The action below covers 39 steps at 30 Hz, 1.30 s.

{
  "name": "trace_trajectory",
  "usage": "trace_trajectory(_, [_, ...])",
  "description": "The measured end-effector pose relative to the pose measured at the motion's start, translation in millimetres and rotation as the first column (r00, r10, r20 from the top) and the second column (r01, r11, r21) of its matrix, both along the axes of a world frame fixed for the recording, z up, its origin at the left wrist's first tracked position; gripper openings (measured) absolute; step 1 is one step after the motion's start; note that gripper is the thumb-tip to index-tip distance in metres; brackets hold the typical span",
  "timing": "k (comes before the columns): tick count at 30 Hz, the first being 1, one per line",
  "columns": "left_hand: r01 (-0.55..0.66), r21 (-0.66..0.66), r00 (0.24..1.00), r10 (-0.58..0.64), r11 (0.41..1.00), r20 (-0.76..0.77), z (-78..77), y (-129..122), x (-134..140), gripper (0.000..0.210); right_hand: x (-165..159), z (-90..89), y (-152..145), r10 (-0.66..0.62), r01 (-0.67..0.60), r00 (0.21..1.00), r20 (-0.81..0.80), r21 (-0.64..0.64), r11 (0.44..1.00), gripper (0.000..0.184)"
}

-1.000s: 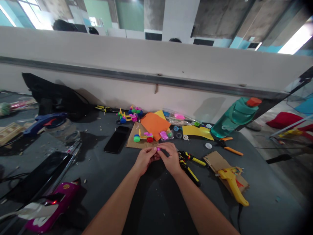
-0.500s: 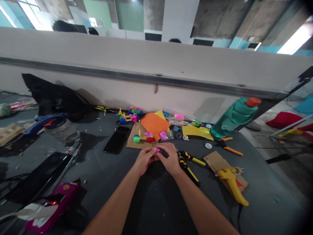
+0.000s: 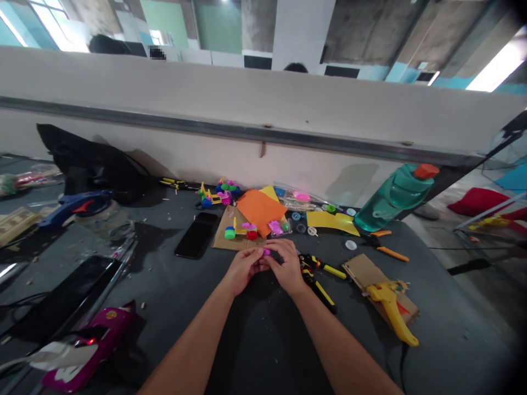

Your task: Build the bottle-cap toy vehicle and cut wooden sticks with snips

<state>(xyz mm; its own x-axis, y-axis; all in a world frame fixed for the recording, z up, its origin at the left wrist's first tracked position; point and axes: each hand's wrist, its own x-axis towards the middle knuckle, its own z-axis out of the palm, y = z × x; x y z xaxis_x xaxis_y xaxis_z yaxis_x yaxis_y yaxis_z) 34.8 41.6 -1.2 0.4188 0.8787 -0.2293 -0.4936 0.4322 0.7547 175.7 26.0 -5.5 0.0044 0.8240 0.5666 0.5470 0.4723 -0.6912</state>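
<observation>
Here, a black phone [image 3: 197, 236] lies near the left hand [image 3: 242, 269], which pinches a small purple piece [image 3: 267, 252] — it sits between both hands — while the right hand [image 3: 287, 267] grips it too, yellow-handled pliers [image 3: 330, 269] just beside

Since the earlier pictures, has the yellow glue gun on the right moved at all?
No, not visibly. The yellow glue gun keeps the same place and angle against the table edge, its handle still reaching past the cardboard piece.
</observation>
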Motion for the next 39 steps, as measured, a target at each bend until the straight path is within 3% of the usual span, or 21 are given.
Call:
trace_trajectory(19, [-0.046, -0.021, 0.999, 0.046, 0.999, -0.002, -0.4, 1.1, 1.0, 0.023, 1.5, -3.3, 1.5, 0.044, -0.048, 0.994, 0.1, 0.041, 0.998, 0.029])
trace_trajectory(27, [-0.035, -0.024, 0.999, 0.035, 0.999, -0.011, 0.5, 0.3, 1.0, 0.023, 0.6, -2.5, 1.0, 0.0, -0.001, 0.999, 0.043, 0.017, 1.0, 0.02])
trace_trajectory(39, [-0.006, -0.01, 0.999, 0.005, 1.0, -0.037, 2.3, -1.3, 1.3, 0.021, -1.6, -1.2, 0.3, 0.009, -0.009, 1.0, -0.008, -0.03, 0.999, 0.021])
